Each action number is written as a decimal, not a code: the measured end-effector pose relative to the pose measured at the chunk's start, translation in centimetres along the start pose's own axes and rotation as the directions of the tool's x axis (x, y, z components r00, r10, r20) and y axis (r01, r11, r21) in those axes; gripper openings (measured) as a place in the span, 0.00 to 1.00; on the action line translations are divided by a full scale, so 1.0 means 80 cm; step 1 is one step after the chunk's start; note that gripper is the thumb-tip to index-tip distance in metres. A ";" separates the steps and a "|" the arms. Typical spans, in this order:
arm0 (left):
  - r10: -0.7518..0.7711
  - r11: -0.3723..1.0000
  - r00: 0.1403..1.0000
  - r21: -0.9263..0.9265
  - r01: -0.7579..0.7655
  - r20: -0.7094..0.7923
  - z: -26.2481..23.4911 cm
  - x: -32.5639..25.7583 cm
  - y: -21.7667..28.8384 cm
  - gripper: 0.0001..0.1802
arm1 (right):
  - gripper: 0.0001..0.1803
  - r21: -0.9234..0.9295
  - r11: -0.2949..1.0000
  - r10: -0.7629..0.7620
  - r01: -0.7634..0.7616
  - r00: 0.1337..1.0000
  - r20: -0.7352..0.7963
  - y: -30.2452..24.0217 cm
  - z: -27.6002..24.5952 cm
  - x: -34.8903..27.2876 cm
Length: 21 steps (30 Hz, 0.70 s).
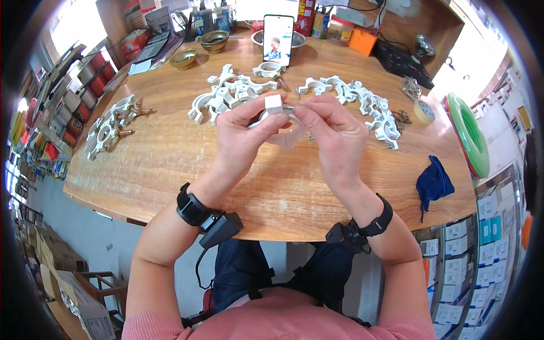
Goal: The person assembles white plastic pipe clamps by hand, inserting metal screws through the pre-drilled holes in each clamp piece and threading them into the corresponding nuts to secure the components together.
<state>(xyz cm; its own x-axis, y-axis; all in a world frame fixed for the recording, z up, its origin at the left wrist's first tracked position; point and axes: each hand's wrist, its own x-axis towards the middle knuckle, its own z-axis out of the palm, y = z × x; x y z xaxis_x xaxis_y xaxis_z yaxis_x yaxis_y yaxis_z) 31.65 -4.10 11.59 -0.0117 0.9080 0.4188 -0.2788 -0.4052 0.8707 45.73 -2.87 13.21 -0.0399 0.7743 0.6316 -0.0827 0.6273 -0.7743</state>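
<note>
Above the middle of the wooden table (272,192), my left hand (237,141) grips a white plastic pipe clamp (273,104) between thumb and fingers. Its curved ring hangs below, partly behind the fingertips. My right hand (338,136) is closed in a pinch at the clamp's right side, on a thin metal piece like a screw (289,107), mostly covered by the fingers. Just beyond my left hand is a pile of white clamps (229,93). More clamps (368,101) lie in a curved row past my right hand. One clamp (268,69) with a brass-coloured bolt (283,84) sits near the phone.
Several clamps with bolts (105,136) lie at the left. A phone (278,39) stands upright at the back, before a metal bowl (301,41). Brass-coloured bowls (214,41), a tape roll (424,111), a blue cloth pouch (434,184) and green tubing coils (469,136) surround the work.
</note>
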 end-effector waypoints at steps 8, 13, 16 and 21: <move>0.107 0.963 0.994 0.248 -0.103 -0.001 0.001 -0.003 -0.001 0.17 | 0.05 0.147 0.979 0.141 -0.144 0.990 0.026 0.005 -0.001 0.002; 0.086 0.970 0.995 0.226 -0.094 0.042 -0.002 0.001 -0.006 0.17 | 0.05 0.051 0.994 0.090 -0.094 0.994 0.067 0.006 0.001 0.002; 0.175 0.940 0.985 0.295 -0.169 0.007 0.000 0.002 -0.003 0.16 | 0.06 0.026 1.000 0.014 -0.016 0.995 0.097 0.004 0.004 0.002; 0.312 0.772 0.946 0.559 -0.303 0.082 -0.004 0.000 -0.016 0.18 | 0.09 -0.214 0.974 -0.057 0.080 0.993 0.108 0.005 0.006 -0.001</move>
<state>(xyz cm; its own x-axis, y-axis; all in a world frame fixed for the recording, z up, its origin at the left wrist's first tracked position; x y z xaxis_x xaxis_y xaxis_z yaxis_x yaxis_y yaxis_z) 31.73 -3.58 10.43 -0.0190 0.7241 0.6894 0.3252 -0.6476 0.6891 45.24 -2.69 12.88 -0.1420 0.7235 0.6755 0.1295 0.6902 -0.7120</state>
